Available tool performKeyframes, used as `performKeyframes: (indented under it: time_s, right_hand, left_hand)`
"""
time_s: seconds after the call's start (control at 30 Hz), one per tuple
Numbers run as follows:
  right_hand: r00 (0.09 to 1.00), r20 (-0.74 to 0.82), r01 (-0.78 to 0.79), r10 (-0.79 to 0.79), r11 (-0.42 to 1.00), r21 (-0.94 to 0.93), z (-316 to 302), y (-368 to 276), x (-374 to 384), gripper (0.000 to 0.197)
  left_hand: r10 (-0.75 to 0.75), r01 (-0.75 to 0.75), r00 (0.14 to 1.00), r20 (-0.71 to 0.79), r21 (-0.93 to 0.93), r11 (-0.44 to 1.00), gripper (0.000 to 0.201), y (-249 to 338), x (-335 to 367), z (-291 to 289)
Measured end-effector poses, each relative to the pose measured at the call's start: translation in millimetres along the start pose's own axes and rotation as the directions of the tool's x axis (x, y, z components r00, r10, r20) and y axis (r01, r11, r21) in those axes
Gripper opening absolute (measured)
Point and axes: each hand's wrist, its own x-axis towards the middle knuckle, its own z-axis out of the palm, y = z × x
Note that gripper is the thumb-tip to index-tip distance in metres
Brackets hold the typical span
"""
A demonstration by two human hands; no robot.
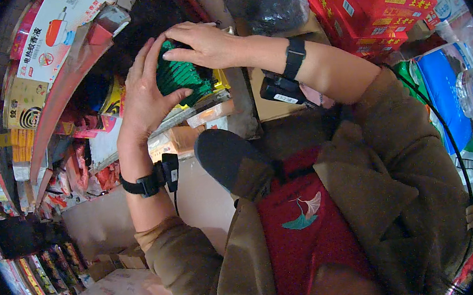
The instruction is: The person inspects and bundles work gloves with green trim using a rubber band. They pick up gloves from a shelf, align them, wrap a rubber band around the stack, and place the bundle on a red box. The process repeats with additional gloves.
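A bundle of shiny green mesh-like material [180, 75] is cupped between my two hands over a shelf; I cannot make out exactly what it is. My left hand [144, 94] presses against its left side, fingers stretched upward and thumb along the lower edge. From the right, my right hand [203, 46] reaches over its top, with the fingertips curled over the far edge beside my left fingers. Yellow packaging [221, 80] shows just right of the bundle, on the shelf by the edge [201, 110]. Both wrists wear black straps with small devices.
On the left, a slanting red-brown shelf rail [64, 99] runs beneath a white printed box [55, 37]. Red cartons [371, 4] are stacked at the far right, near a dark plastic-wrapped bundle [280, 10]. A blue package [444, 97] stands by my right elbow.
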Motion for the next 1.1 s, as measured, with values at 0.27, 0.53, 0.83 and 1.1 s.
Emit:
performKeyframes:
  time_s: [0.27, 0.53, 0.83, 1.1]
  right_hand:
    - [0.992, -0.120, -0.032, 0.044, 0.995, 0.098, -17, -5, -29, 0.049]
    - [0.907, 0.037, -0.418, 0.419, 0.886, 0.203, -6, 18, -98, 0.043]
    - [0.851, 0.023, -0.524, 0.525, 0.846, 0.100, -19, 83, -153, 0.024]
    - [0.685, 0.051, -0.692, 0.727, 0.670, -0.268, -33, 160, -260, 0.019]
  left_hand:
    - [-0.082, 0.084, 0.993, -0.082, 0.030, 0.996, 0.106, 3, -22, 10]
    - [-0.084, 0.082, 0.995, -0.060, -0.042, 0.996, 0.100, -5, -22, 10]
    - [-0.102, 0.097, 0.992, -0.076, -0.063, 0.993, 0.096, -2, -23, 12]
    - [-0.109, 0.103, 0.989, -0.101, -0.061, 0.993, 0.095, -2, -25, 17]
